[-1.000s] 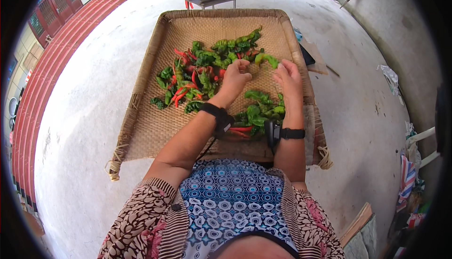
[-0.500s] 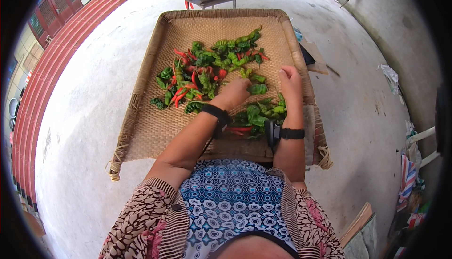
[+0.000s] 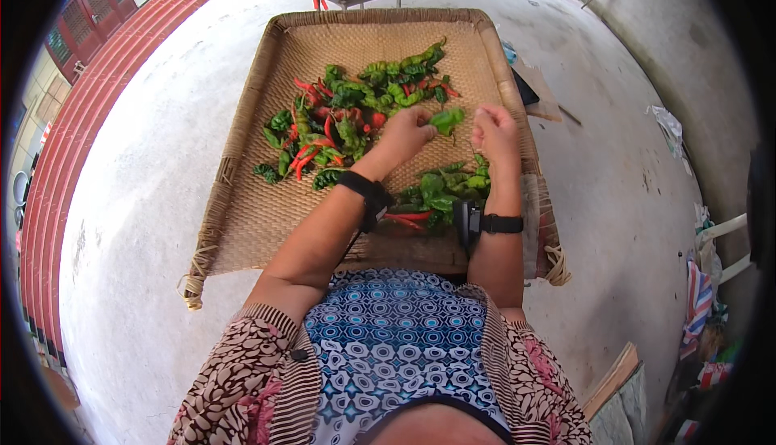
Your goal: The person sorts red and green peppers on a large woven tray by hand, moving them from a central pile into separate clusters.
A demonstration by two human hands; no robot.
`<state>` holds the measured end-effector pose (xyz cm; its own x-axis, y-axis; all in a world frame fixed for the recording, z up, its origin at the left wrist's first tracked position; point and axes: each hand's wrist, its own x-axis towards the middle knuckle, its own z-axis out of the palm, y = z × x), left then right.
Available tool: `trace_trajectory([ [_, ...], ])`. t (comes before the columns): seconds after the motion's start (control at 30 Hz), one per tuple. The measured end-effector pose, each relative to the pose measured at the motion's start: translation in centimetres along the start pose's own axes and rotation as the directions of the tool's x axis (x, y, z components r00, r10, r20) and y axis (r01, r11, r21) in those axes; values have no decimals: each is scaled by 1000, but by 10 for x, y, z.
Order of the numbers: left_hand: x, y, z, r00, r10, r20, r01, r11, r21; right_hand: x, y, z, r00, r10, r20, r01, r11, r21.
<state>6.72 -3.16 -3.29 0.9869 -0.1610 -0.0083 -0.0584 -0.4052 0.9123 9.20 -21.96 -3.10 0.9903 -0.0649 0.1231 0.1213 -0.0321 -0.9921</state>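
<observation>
Green pepper up in the left hand, 2 heaps on the tray, work looks midway

Going left to right. Woven tray [image 3: 242, 231] sits under the hands. Left of and beyond the left hand lies the bigger heap [image 3: 349, 134], red and green peppers mixed, spread loosely. Left hand [image 3: 406, 135] pinches 1 green pepper [image 3: 447, 119] between thumb and fingers, palm side hidden from us. The pepper sits just off those fingertips, in the space between the 2 hands. On our side of the hands, between the forearms, is the smaller heap [image 3: 440, 192], mostly green, a few reds at its left. Right hand [image 3: 497, 131] has its fingers curled in against the thumb, just right of the pepper and apart from it; no pepper shows in it, and we can't tell if a small scrap is inside.

Progress: we judge the peppers are being handled 1 at a time, with this 1 not yet put down. Plenty remains in both heaps; we can't tell which heap counts as done, so no firm share from us.

Look of the held pepper: bright green, short and broad, surface bumpy and creased, paler where light hits. No red on the side we see; stem end unclear.
</observation>
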Motion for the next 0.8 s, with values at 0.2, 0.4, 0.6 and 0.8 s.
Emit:
trace_trajectory([
  [0.2,7,-15,18,869,421,-260,-321,880,351,9,9,-18,973,-219,-72,133,790,-599],
  [0.4,4,-28,46,942,327,77,-330,859,391,19,54,-25,998,34,-45,-54,305,-951],
  [0.6,2,-33,52,942,287,172,-335,812,478,11,51,-18,987,156,26,-25,317,-948],
  [0.8,1,-35,55,956,288,51,-285,880,380,5,31,-12,997,52,55,26,444,-896],
])
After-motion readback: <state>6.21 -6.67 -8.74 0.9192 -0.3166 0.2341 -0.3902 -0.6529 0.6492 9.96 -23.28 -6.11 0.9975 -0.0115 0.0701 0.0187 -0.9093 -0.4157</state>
